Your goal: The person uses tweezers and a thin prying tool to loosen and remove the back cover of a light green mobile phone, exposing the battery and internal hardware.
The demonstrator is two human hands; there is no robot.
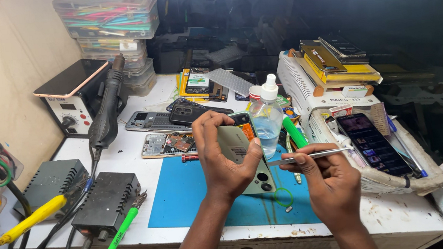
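A person's left hand (224, 157) grips a pale green phone (247, 157) over a blue mat (184, 191) on a cluttered white bench (385, 217), fingers curled over the phone's top edge and thumb pressed against its back, the phone tilted on end with its camera lenses low, near the mat. An orange part shows at the phone's upper edge, under the fingertips. The right hand (328, 176) is closed around metal tweezers (312, 156), pinched between thumb and fingers, their thin tip pointing left to the phone's right edge; whether the tip touches the phone cannot be told. Just behind the phone stands a clear bottle (266, 120) with a white nozzle, partly filled with clear liquid, and a green-handled tool (293, 131) lies beside it. A dark phone (373, 144) with a lit screen rests on a worn pad to the right of the hands. Behind the mat lie opened phone frames (162, 133) and loose boards. At the left, a hot-air station (74, 104) carries a phone on its top, its black handpiece (107, 106) standing alongside; two dark boxes (103, 200) sit nearer the bench edge, with a green-handled iron (120, 234) leaning at one and a yellow cable (29, 221) beside the other. Stacked clear boxes (110, 29) of coloured parts stand at the back.
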